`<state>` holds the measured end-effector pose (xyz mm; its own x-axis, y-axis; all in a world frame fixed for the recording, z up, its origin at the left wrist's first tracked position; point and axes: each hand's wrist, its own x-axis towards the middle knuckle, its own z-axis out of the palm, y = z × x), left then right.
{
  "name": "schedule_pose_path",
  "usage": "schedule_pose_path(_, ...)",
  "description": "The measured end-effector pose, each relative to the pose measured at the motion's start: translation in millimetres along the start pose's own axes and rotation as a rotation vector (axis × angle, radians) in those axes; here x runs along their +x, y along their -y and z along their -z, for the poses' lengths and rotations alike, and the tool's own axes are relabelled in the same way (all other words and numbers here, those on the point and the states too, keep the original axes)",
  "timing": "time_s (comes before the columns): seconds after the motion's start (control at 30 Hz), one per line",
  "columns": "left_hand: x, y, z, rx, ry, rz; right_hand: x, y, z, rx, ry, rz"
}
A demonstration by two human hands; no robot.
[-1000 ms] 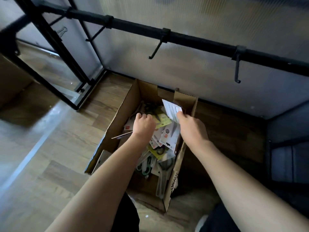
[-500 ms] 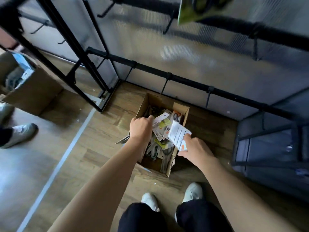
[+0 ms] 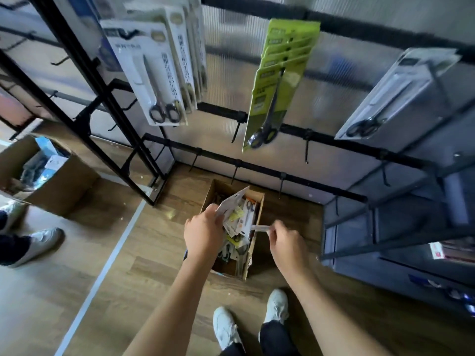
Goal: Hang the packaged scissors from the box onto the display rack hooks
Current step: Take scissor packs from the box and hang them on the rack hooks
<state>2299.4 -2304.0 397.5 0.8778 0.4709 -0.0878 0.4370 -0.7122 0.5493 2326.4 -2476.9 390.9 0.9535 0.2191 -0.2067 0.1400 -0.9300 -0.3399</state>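
Observation:
A brown cardboard box [image 3: 257, 242] stands on the wooden floor, full of packaged scissors [image 3: 240, 219]. Above its left side, my left hand [image 3: 203, 233] grips a white scissors package [image 3: 232, 201] tilted up and to the right. My right hand [image 3: 285, 244] pinches another white package [image 3: 261, 228], seen edge-on, over the box's right side. On the black display rack [image 3: 334, 143], white scissors packs [image 3: 154, 75] hang at upper left, green ones [image 3: 275, 80] in the middle and a grey one [image 3: 393, 91] at right. Several lower hooks [image 3: 306, 152] are bare.
A second open cardboard box [image 3: 59, 186] with blue items stands at left beside a black rack frame [image 3: 102, 98]. Another person's shoes [image 3: 38, 242] show at the left edge. My own white shoes [image 3: 226, 327] are right behind the box. A dark shelf unit [image 3: 401, 227] stands at right.
The view has risen and pulled back, bringing the hung packs into sight. My left hand came up out of the box with a white package. My right hand's package has turned edge-on.

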Motion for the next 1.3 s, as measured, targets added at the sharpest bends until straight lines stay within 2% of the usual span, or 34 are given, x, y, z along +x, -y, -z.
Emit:
schedule_pose_path(0.13, -23.9, -34.0, 33.1, -0.107, -0.137, -0.055, -19.1, 8.1, 44.4, 0.056, -0.147, -0.107)
schedule_pose_path(0.27, -36.0, -65.3, 55.3, -0.193, -0.22, -0.156, -31.2, 15.5, 94.2, 0.065, -0.222, -0.167)
schedule_pose_path(0.5, -57.2, -114.6, 82.7, -0.338, -0.245, -0.241, -49.0, 11.9, 160.4, 0.055, -0.479, -0.165)
schedule_pose_path(0.8, -67.0, -165.4, 91.7, -0.437, -0.167, -0.303, -57.8, -7.2, 203.1, 0.144, -0.499, -0.276)
schedule_pose_path(0.97, -56.1, -188.1, 93.7, -0.474, -0.147, -0.259, -39.4, -29.3, 225.3, 0.412, -0.553, -0.145)
schedule_pose_path(1.07, -47.6, -203.2, 97.0, -0.502, -0.159, -0.233, -34.7, -39.8, 245.3, 0.44, -0.491, -0.073)
schedule_pose_path(1.3, -32.7, -225.5, 98.7, -0.587, -0.131, -0.182, -16.1, -59.7, 273.7, 0.419, -0.5, -0.034)
